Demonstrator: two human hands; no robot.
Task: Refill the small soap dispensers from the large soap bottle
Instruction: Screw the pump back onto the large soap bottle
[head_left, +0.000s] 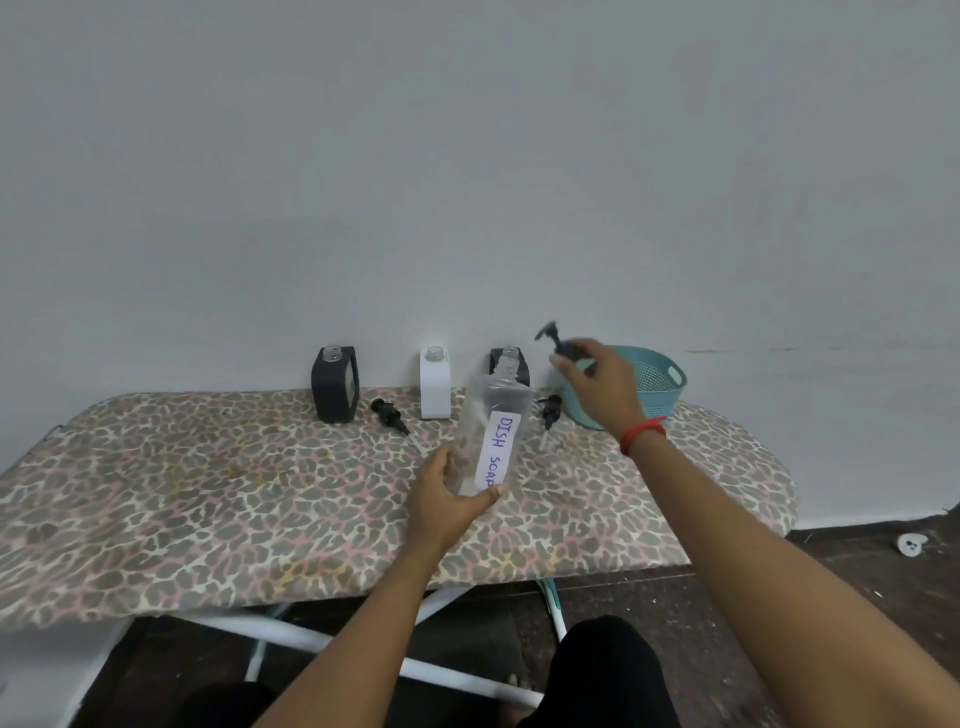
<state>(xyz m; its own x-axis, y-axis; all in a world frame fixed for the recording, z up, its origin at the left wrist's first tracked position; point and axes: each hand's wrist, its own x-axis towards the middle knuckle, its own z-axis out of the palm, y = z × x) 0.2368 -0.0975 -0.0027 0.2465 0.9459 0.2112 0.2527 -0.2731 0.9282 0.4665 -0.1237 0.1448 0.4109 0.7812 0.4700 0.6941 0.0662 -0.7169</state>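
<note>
- The large soap bottle (491, 431), clear and labelled "DISH SOAP", is off the ironing board (208, 483), near its middle. It leans with its open neck toward 12 o'clock, probably lined up for pouring.
- The left hand (447, 499) wraps around the bottle's lower end, which leaves the neck free.
- The right hand (597, 384), at 1 o'clock from the bottle, pinches a blurred black pump (558, 343) in the air; whose pump it is cannot be told.
- Three uncapped dispensers wait along the far edge: a black one (335, 384) at 10 o'clock, a white one (434, 384) at 11, and another black one (511, 364) behind the bottle's neck.
- Two pumps (389, 413) (549, 408) lie beside them, apparently set aside for filling.
- A teal basket (660, 379) sits at 2 o'clock.
</note>
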